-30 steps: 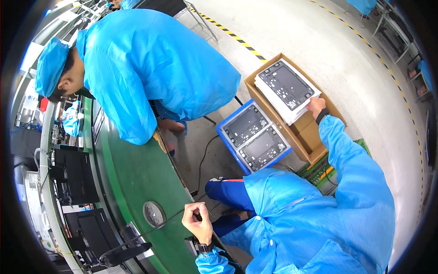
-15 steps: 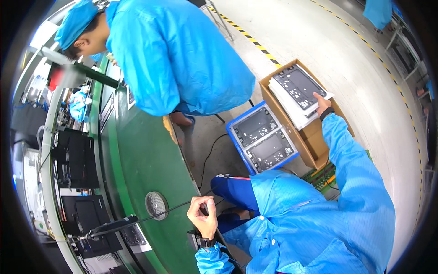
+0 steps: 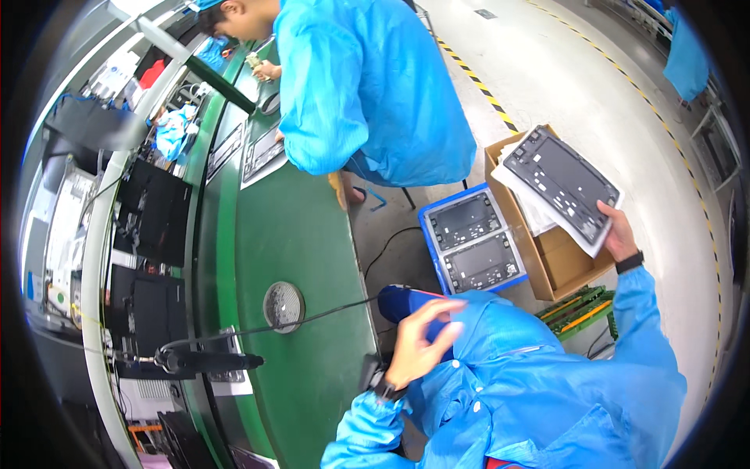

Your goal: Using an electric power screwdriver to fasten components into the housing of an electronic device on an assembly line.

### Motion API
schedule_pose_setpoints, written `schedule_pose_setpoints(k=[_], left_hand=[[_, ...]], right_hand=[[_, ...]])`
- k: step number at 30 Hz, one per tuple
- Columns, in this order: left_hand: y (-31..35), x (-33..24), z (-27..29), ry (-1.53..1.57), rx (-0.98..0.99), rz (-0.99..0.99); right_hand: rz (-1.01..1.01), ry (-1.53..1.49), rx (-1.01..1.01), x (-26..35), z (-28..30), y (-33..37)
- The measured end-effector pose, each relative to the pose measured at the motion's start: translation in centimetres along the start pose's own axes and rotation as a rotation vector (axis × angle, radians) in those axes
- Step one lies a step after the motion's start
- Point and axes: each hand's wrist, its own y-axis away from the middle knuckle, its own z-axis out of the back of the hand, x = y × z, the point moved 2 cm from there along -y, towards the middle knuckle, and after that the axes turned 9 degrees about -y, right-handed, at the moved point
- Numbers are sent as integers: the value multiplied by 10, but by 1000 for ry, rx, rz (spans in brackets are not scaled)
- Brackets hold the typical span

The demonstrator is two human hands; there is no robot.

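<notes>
My right hand (image 3: 617, 234) has its fingers closed on the near corner of a dark panel (image 3: 561, 181), which rests on a white sheet (image 3: 539, 211). I hold both lifted and tilted over the open cardboard box (image 3: 558, 262) on the floor, so the panel is above the box, not in it.

My left hand (image 3: 418, 344) hangs loose and blurred in front of my chest, fingers half curled, gripping nothing I can make out; it is nearer the green bench (image 3: 301, 258) than the box.

Just left of the box sits a blue tray (image 3: 471, 242) with two more dark panels. Left of that runs the bench, with a round metal disc (image 3: 283, 306) set into it and a black tool (image 3: 207, 361) on a cable beyond. A co-worker (image 3: 367, 86) in a blue coat leans over the bench's far end.

I judge this a pick-up step: the panel is out of the box and needs carrying across, kept level, with my free hand ready to steady it.
</notes>
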Motion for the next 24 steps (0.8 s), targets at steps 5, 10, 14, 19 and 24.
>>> schedule_pose_setpoints(k=[5,10,14,19,24], left_hand=[[-36,-15,-72,568,331,13],[12,-60,-42,396,-108,-78],[101,-80,-19,273,-595,58],[212,-84,-23,353,-1050,204],[283,-89,-8,650,-1458,268]], right_hand=[[-48,85,205,5,-129,99],[-212,133,430,-53,-211,151],[-492,224,602,-106,-256,172],[-854,328,867,-175,-317,210],[-1132,374,1111,-229,-363,245]])
